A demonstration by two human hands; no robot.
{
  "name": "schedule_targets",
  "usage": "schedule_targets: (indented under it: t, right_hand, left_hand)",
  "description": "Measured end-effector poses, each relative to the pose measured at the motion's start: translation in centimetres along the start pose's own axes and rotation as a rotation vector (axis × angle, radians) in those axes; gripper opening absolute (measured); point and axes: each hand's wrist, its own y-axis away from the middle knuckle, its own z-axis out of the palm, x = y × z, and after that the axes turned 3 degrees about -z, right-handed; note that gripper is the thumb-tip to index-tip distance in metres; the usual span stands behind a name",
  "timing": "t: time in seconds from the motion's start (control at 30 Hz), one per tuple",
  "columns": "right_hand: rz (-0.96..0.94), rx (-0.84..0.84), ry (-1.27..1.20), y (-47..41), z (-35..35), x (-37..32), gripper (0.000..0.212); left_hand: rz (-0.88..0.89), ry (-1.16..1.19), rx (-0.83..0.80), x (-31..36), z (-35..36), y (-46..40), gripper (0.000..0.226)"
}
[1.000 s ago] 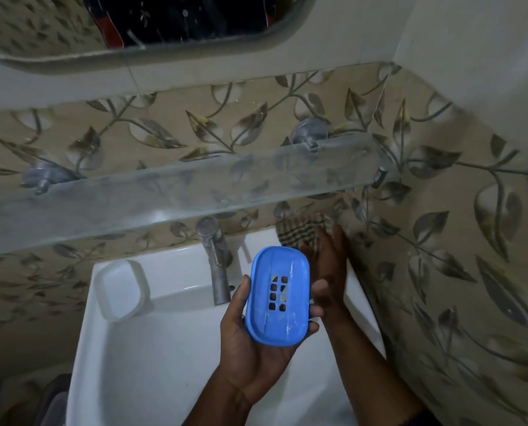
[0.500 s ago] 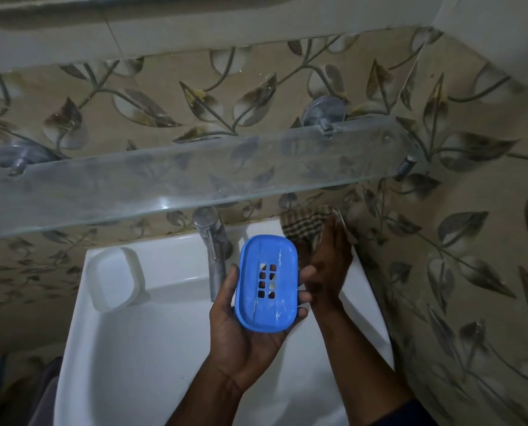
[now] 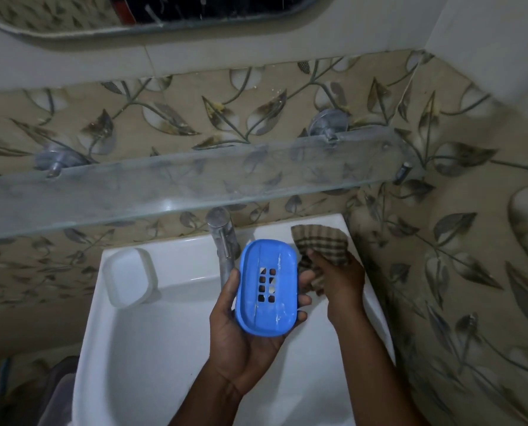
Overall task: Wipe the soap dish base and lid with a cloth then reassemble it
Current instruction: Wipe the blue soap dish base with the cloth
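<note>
A blue plastic soap dish base (image 3: 267, 287) with several drain holes and white soap streaks rests in the palm of my left hand (image 3: 241, 342), held over the sink. My right hand (image 3: 338, 279) is beside it at the sink's back right corner, fingers closed on a brown checked cloth (image 3: 321, 242) that fans out above the hand. A translucent white lid (image 3: 130, 276) lies on the sink's back left ledge, apart from both hands.
The white sink (image 3: 152, 364) fills the lower middle, with a steel tap (image 3: 222, 238) at its back centre. A glass shelf (image 3: 179, 186) juts out above the tap. Leaf-patterned tiled walls close in behind and on the right. A mirror (image 3: 195, 7) hangs above.
My right hand has closed on the checked cloth and lifted it off the sink corner toward the blue base. My left hand keeps holding the base.
</note>
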Motion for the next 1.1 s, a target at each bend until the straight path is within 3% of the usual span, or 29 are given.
schedule_targets:
  t: [0.2,0.3,0.37,0.43,0.57,0.63,0.7,0.93,1.1]
  right_hand:
    - [0.117,-0.131,-0.295,8.9,-2.1,-3.7,0.035]
    - [-0.025,-0.171,-0.389,14.4,-2.4,-6.8,0.024]
    - [-0.268,-0.109,-0.205,18.6,-2.1,-8.9,0.020]
    - [-0.561,-0.064,0.027,22.8,-1.6,-10.8,0.030]
    - [-1.090,-0.236,0.678,27.9,0.8,-11.3,0.042]
    - [-1.119,-0.370,0.969,29.1,2.3,-10.4,0.054]
    - [-1.093,-0.396,1.077,30.5,3.0,-9.9,0.064]
    - [-1.221,-0.313,1.035,35.9,2.5,-10.8,0.069]
    - [-1.154,-0.267,1.106,34.6,3.2,-13.1,0.062]
  left_hand:
    - [0.045,0.051,-0.030,1.5,0.6,4.6,0.066]
    - [0.081,0.025,-0.035,2.7,0.2,7.2,0.067]
    - [0.122,0.002,-0.032,3.5,0.4,9.4,0.065]
    - [0.159,-0.037,-0.014,4.1,0.9,11.5,0.062]
    - [0.193,-0.083,0.052,4.8,1.8,15.3,0.065]
    - [0.197,-0.091,0.061,5.3,1.8,16.9,0.067]
    - [0.224,-0.098,0.074,5.9,1.7,18.4,0.066]
    - [0.278,-0.106,0.083,7.6,1.3,21.2,0.076]
    - [0.353,-0.159,0.076,7.6,2.5,21.0,0.061]
